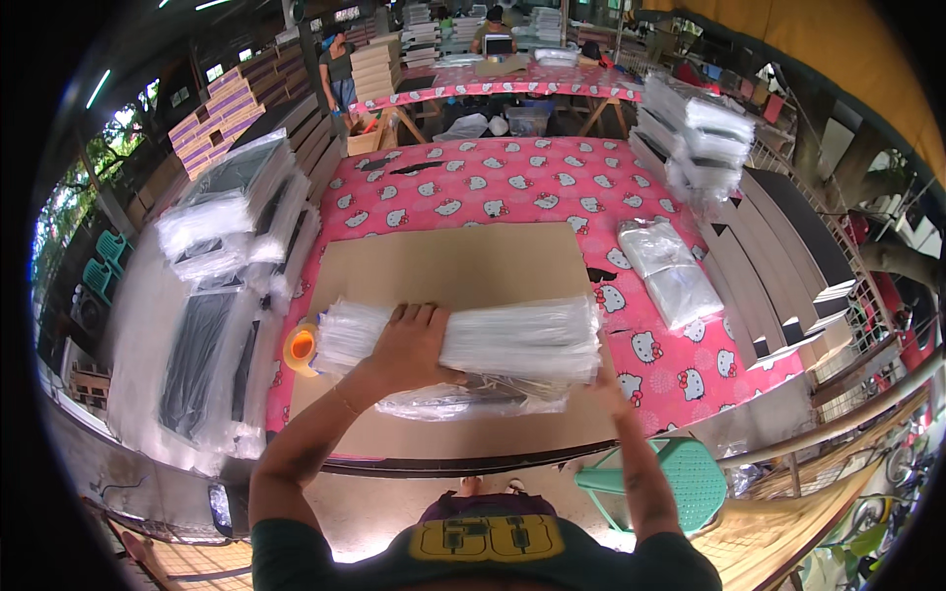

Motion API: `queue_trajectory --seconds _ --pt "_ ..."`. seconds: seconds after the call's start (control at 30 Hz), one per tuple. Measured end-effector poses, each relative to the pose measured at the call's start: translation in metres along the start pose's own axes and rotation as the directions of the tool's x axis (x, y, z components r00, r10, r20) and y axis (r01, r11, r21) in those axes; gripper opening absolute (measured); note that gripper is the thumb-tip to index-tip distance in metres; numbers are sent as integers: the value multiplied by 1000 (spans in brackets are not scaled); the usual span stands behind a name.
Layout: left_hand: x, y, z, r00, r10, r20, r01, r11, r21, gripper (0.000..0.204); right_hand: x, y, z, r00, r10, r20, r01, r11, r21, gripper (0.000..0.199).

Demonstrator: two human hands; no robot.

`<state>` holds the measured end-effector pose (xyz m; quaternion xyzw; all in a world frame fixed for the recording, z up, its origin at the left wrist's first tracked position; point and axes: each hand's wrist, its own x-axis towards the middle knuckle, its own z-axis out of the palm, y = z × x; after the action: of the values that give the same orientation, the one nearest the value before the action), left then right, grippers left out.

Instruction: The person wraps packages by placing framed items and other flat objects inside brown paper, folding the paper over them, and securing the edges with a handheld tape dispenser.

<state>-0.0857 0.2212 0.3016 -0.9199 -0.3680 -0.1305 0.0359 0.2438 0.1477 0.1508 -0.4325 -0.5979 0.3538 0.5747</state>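
Note:
A thick bundle of clear plastic sleeves (522,335) lies crosswise on a brown cardboard sheet (443,258). My left hand (412,345) is closed over the left-middle part of the bundle, fingers over its far side. At the bundle's right end is my right hand (608,390); its fingers are blurred and partly hidden, so their grip does not show. More clear plastic film (483,402) pokes out beneath the near edge of the bundle. Beside its left end sits a roll of orange-yellow tape (300,347).
The table has a pink cat-print cover (512,182). A folded clear plastic packet (670,271) lies at right. Wrapped stacks (232,207) stand left, with long dark-topped boxes (778,261) at right. A green stool (680,483) is near my right arm. Other people are in the background.

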Motion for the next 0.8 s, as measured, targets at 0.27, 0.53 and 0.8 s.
queue_trajectory --seconds 0.27,0.53,0.8 --pt "-6 -35 -10 979 110 -173 -122 991 -58 79 24 35 47 986 -26 -163 37 997 68 96" --pt "-58 -62 36 767 -473 -434 -101 579 -809 72 162 -266 102 839 -356 412 527 337 -780 91" --pt "-96 -78 194 779 -604 -167 -144 87 -986 60 160 -224 167 802 -194 565 597 219 -772 82"
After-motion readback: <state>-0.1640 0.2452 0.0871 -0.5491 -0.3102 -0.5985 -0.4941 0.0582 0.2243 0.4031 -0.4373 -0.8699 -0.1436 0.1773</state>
